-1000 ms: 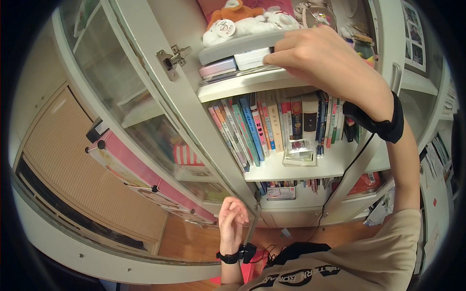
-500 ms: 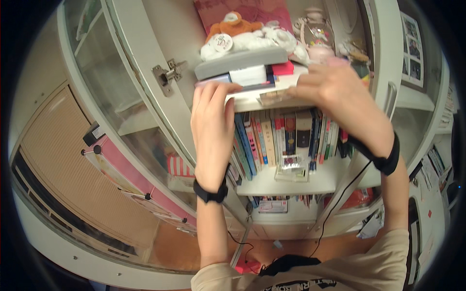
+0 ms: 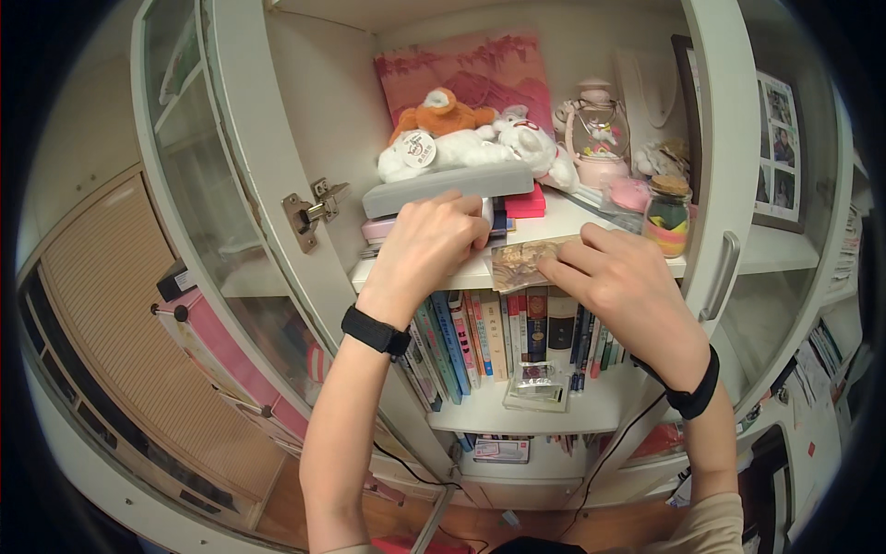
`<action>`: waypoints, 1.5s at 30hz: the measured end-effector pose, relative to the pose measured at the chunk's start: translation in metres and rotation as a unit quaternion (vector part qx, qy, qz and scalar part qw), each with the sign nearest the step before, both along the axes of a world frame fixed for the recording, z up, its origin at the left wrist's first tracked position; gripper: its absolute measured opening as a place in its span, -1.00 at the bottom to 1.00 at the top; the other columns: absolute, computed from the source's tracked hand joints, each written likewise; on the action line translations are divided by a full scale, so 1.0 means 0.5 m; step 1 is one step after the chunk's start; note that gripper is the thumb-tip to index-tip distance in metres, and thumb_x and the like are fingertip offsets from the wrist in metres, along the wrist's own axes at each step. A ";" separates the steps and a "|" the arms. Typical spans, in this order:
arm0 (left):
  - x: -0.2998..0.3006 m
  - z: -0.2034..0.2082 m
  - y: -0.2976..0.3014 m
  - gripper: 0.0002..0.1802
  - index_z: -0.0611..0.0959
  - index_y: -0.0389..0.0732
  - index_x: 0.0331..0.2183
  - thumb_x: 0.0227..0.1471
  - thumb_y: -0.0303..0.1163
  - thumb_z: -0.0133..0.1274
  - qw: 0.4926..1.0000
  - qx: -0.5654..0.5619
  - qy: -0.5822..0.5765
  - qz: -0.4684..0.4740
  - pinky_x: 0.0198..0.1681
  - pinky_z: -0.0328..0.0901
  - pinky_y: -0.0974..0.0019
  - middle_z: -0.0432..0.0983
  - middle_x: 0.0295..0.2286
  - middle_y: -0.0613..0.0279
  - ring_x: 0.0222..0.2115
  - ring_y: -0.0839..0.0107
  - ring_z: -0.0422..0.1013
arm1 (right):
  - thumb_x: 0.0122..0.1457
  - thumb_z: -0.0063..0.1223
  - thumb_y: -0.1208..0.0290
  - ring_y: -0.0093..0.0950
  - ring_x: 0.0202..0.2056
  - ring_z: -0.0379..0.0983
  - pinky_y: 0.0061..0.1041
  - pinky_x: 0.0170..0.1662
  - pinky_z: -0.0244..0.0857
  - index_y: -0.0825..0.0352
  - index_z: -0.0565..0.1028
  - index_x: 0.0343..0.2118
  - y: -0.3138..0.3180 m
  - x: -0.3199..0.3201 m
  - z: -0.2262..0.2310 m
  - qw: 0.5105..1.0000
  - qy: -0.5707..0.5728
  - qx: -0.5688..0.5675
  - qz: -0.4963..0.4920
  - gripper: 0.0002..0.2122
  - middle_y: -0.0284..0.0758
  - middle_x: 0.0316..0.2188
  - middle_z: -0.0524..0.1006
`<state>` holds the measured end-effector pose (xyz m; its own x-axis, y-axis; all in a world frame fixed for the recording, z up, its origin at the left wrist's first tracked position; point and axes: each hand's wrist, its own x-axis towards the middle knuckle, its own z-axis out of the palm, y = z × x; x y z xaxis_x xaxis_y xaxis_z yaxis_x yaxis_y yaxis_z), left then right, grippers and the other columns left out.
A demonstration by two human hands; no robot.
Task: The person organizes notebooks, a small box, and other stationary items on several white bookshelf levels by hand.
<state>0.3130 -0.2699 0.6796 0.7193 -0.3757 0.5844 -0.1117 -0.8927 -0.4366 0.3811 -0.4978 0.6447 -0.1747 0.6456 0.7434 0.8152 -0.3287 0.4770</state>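
Observation:
My left hand (image 3: 426, 242) reaches in at the front of a stack on the shelf, its fingers closed over a small white box (image 3: 487, 210), mostly hidden behind them. Just above lies a flat grey case (image 3: 448, 189), with a pink box (image 3: 378, 230) underneath at the left. My right hand (image 3: 620, 282) has its bent fingers closed on the right end of a brownish picture card (image 3: 517, 264), which sticks out over the shelf's front edge. Red boxes (image 3: 525, 201) sit between the hands, farther back.
White and orange plush toys (image 3: 461, 148) rest on the grey case. A pink lantern (image 3: 600, 138) and a corked jar of coloured layers (image 3: 667, 217) stand at the right. Books (image 3: 498, 332) fill the shelf below. Open glass doors (image 3: 242, 138) flank the cabinet.
The view has tilted up, so the shelf sits lower in it. My left hand has gone from the stack's left end rightward to the white box. My right hand remains at the card, now less blurred.

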 end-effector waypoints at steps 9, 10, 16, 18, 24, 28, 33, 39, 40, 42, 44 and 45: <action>-0.008 -0.011 0.006 -0.74 0.75 0.08 -0.31 -0.15 -0.39 0.17 0.996 0.051 -0.052 0.056 -0.37 0.37 0.27 0.48 -0.42 0.35 -0.39 0.36 0.46 | -0.16 0.08 0.47 -0.49 -0.37 0.43 -0.50 -0.42 0.34 0.27 0.47 -0.54 0.005 0.012 0.014 1.000 -0.014 -0.009 0.007 -0.93 -0.43 -0.53 0.44; -0.012 -0.009 0.006 -0.74 0.75 0.11 -0.29 -0.12 -0.36 0.17 0.996 0.051 -0.044 0.057 -0.38 0.36 0.27 0.49 -0.42 0.35 -0.41 0.36 0.47 | -0.16 0.08 0.47 -0.49 -0.37 0.43 -0.49 -0.42 0.34 0.27 0.48 -0.53 -0.003 0.010 0.016 1.000 -0.011 -0.004 0.017 -0.92 -0.43 -0.54 0.44; -0.008 0.000 0.006 -0.71 0.75 0.15 -0.28 -0.13 -0.37 0.17 0.991 0.112 -0.052 0.055 -0.48 0.35 0.28 0.50 -0.46 0.37 -0.50 0.36 0.48 | -0.15 0.07 0.49 -0.47 -0.42 0.39 -0.51 -0.41 0.30 0.25 0.56 -0.31 -0.037 -0.011 0.021 1.000 0.010 -0.025 -0.008 -0.75 -0.46 -0.48 0.47; -0.007 0.000 0.005 -0.69 0.75 0.16 -0.28 -0.15 -0.40 0.15 0.990 0.112 -0.051 0.067 -0.49 0.35 0.27 0.50 -0.47 0.37 -0.51 0.36 0.47 | -0.15 0.06 0.49 -0.47 -0.41 0.39 -0.51 -0.41 0.30 0.25 0.56 -0.31 -0.035 -0.013 0.020 0.999 0.008 -0.031 -0.012 -0.75 -0.47 -0.48 0.47; 0.003 0.002 0.023 -0.62 0.75 0.19 -0.30 -0.21 -0.47 0.10 0.992 0.089 -0.058 0.062 -0.42 0.37 0.26 0.50 -0.48 0.39 -0.49 0.34 0.48 | -0.11 0.05 0.47 -0.47 -0.37 0.42 -0.50 -0.40 0.31 0.25 0.56 -0.32 0.012 0.015 0.028 0.999 0.009 -0.044 0.001 -0.77 -0.46 -0.49 0.46; 0.002 0.011 0.030 -0.61 0.75 0.16 -0.31 -0.24 -0.50 0.12 0.997 0.060 -0.046 0.034 -0.30 0.37 0.26 0.50 -0.46 0.36 -0.43 0.32 0.48 | -0.08 0.05 0.50 -0.40 -0.35 0.50 -0.40 -0.37 0.37 0.27 0.58 -0.43 0.086 0.062 0.039 0.998 -0.002 -0.044 0.035 -0.87 -0.34 -0.51 0.51; -0.006 0.011 0.019 -0.62 0.74 0.08 -0.27 -0.17 -0.56 0.10 0.999 -0.037 -0.003 0.023 -0.31 0.36 0.16 0.50 -0.44 0.26 -0.36 0.20 0.49 | -0.07 0.21 0.37 -0.21 -0.36 0.57 -0.28 -0.30 0.42 0.36 0.61 -0.49 0.141 0.103 0.066 0.989 0.080 -0.124 0.012 -0.84 -0.15 -0.48 0.57; -0.025 -0.014 0.039 -0.72 0.69 -0.17 -0.24 -0.10 -0.53 0.13 0.970 -0.226 0.058 -0.061 -0.25 0.37 0.17 0.53 -0.34 0.05 -0.34 0.10 0.49 | -0.01 0.20 0.44 -0.18 -0.15 0.48 -0.27 -0.11 0.35 0.43 0.59 -0.33 0.060 0.082 0.070 0.968 0.215 -0.064 0.110 -0.80 -0.10 -0.35 0.57; -0.029 -0.017 0.027 -0.74 0.68 -0.23 -0.25 -0.09 -0.50 0.16 0.953 -0.292 0.047 -0.070 -0.26 0.37 0.19 0.53 -0.33 0.01 -0.35 0.10 0.49 | -0.01 0.20 0.45 -0.17 -0.18 0.49 -0.27 -0.13 0.36 0.43 0.58 -0.34 0.036 0.074 0.066 0.973 0.214 -0.040 0.071 -0.81 -0.08 -0.35 0.56; -0.043 -0.007 0.005 -0.75 0.68 -0.25 -0.26 -0.10 -0.47 0.18 0.948 -0.305 0.068 -0.063 -0.26 0.37 0.20 0.53 -0.34 0.00 -0.36 0.11 0.49 | -0.01 0.18 0.46 -0.14 -0.27 0.51 -0.26 -0.21 0.38 0.46 0.57 -0.41 0.006 0.058 0.064 0.972 0.236 -0.021 -0.013 -0.84 -0.03 -0.40 0.54; -0.043 -0.012 -0.004 -0.76 0.69 -0.28 -0.32 -0.11 -0.41 0.23 0.940 -0.325 0.088 -0.049 -0.28 0.35 0.19 0.54 -0.38 0.02 -0.39 0.12 0.47 | -0.01 0.19 0.46 -0.15 -0.33 0.50 -0.28 -0.24 0.37 0.46 0.58 -0.41 0.011 0.075 0.049 0.973 0.227 -0.036 -0.033 -0.84 -0.06 -0.44 0.55; -0.036 -0.015 -0.004 -0.76 0.69 -0.28 -0.32 -0.11 -0.41 0.23 0.940 -0.324 0.093 -0.053 -0.28 0.35 0.19 0.54 -0.38 0.02 -0.39 0.12 0.47 | -0.01 0.20 0.47 -0.16 -0.38 0.50 -0.30 -0.27 0.36 0.46 0.59 -0.41 0.016 0.090 0.044 0.975 0.212 -0.045 -0.048 -0.84 -0.08 -0.48 0.55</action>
<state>0.2952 -0.2718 0.6723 0.8102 -0.0601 0.5830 -0.2358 -0.9441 0.2304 0.4261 -0.4898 0.6665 0.2012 0.7091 0.6758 0.9129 -0.3858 0.1330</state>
